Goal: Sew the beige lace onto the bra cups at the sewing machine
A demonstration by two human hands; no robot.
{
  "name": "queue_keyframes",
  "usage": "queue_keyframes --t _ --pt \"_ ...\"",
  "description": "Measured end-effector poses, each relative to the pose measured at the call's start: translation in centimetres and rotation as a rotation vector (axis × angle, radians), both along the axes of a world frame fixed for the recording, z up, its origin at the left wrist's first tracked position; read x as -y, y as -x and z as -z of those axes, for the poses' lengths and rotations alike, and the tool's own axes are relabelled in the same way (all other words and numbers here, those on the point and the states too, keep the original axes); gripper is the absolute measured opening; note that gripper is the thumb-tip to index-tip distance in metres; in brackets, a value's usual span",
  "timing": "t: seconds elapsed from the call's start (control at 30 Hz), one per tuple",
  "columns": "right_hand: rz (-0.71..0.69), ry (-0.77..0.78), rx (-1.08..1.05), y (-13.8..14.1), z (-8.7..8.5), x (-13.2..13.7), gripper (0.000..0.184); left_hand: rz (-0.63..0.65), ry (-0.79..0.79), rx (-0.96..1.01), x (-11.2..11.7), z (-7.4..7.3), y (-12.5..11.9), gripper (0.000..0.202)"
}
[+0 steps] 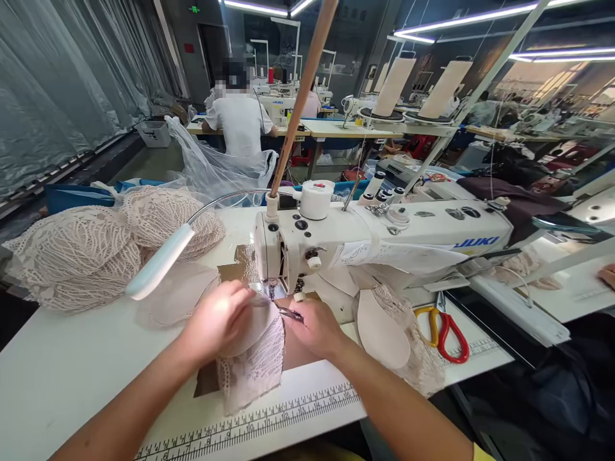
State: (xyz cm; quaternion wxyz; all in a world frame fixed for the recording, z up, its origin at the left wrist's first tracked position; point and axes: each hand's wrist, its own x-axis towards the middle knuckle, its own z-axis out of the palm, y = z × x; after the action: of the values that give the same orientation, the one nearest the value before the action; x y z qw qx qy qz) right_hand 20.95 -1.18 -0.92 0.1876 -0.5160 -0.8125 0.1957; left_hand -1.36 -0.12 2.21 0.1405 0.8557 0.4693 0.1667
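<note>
My left hand [223, 320] is closed on a pale beige lace piece [257, 365] with a smooth rounded cup panel, just left of the sewing machine's needle area [271, 291]. Its fingertips press the cup edge close to the presser foot. In my right hand [317, 326] is a small dark metal tool [291, 314], narrow like tweezers, its tip pointing at the fabric's right edge near the foot. The lace hangs over brown patches on the table toward the printed ruler. Part of the cup is hidden behind my left fingers.
A white JUKI machine [384, 224] spans the table. Left stand bundled lace cups [77, 256] and a lamp [161, 262]. To the right lie a cut lace piece [384, 330] and red-and-yellow-handled scissors [451, 336]. A wooden pole [302, 96] rises centrally; a person [237, 121] sits beyond.
</note>
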Motion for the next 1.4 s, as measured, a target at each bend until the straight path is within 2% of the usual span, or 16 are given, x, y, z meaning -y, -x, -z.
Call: queue_keyframes --t 0.07,0.23,0.5,0.73,1.13,1.4 --pt "-0.082 -0.025 0.02 0.1 -0.1 0.0 0.013 0.068 -0.03 -0.051 1.2 0.6 -1.0 0.028" --pt "-0.157 -0.007 0.212 0.8 -0.6 0.2 0.035 0.117 -0.121 -0.136 1.8 2.3 -2.2 0.034" --pt "-0.119 -0.025 0.261 1.2 -0.1 0.1 0.036 0.234 -0.093 -0.214 0.1 2.3 -0.9 0.04" --pt "-0.104 -0.054 0.236 1.1 -0.1 0.1 0.036 0.323 -0.081 -0.196 -1.6 2.4 -0.4 0.036" --pt "-0.113 0.036 0.241 1.4 -0.2 -0.1 0.043 0.327 -0.079 -0.157 -2.5 2.9 0.2 0.04" --pt "-0.127 0.028 0.256 1.5 -0.5 -0.1 0.042 0.238 -0.116 -0.115 -2.7 3.9 0.6 0.039"
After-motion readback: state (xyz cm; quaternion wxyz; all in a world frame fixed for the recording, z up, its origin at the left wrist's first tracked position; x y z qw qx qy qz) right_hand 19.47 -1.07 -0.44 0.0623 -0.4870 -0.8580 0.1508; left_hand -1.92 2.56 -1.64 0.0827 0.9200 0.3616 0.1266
